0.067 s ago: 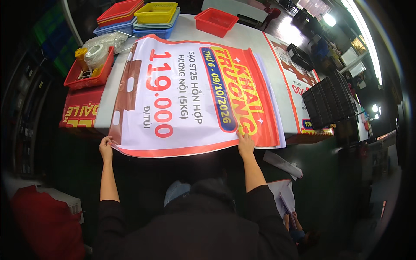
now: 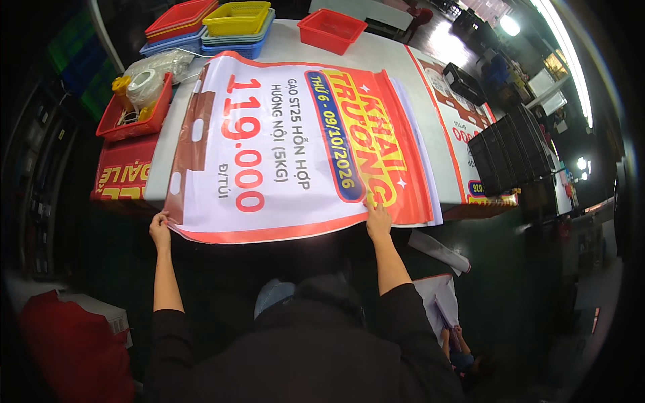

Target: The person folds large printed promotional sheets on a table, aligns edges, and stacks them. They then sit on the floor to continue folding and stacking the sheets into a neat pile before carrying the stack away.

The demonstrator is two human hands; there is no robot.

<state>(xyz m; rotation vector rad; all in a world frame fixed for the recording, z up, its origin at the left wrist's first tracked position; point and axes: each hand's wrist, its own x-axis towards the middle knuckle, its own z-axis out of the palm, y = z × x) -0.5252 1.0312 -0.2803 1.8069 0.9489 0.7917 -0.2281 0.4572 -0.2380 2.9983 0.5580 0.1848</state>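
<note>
A large printed banner (image 2: pixel 201 151), white with a red border, a yellow-lettered red part and a brown end, lies spread over a pale table. Its near edge hangs past the table's front. At the near left corner my left hand (image 2: pixel 160 230) pinches the banner's edge, fingers closed. Farther right along the same edge, my right hand (image 2: pixel 379 220) holds on, its fingers reaching over the printed face; its thumb is hidden. More sheets (image 2: pixel 435 201) show under the banner's right end.
A red basket (image 2: pixel 138 122) with tape and a yellow bottle stands at the left. Stacked trays (image 2: pixel 236 23) and a red tub (image 2: pixel 331 32) are at the back. Right are another banner (image 2: pixel 453 127) and a black crate (image 2: pixel 514 154). A person's hands (image 2: pixel 453 339) hold a sheet at lower right.
Everything on the table sits slightly farther left in the view. Both hands keep their hold on the banner's near edge.
</note>
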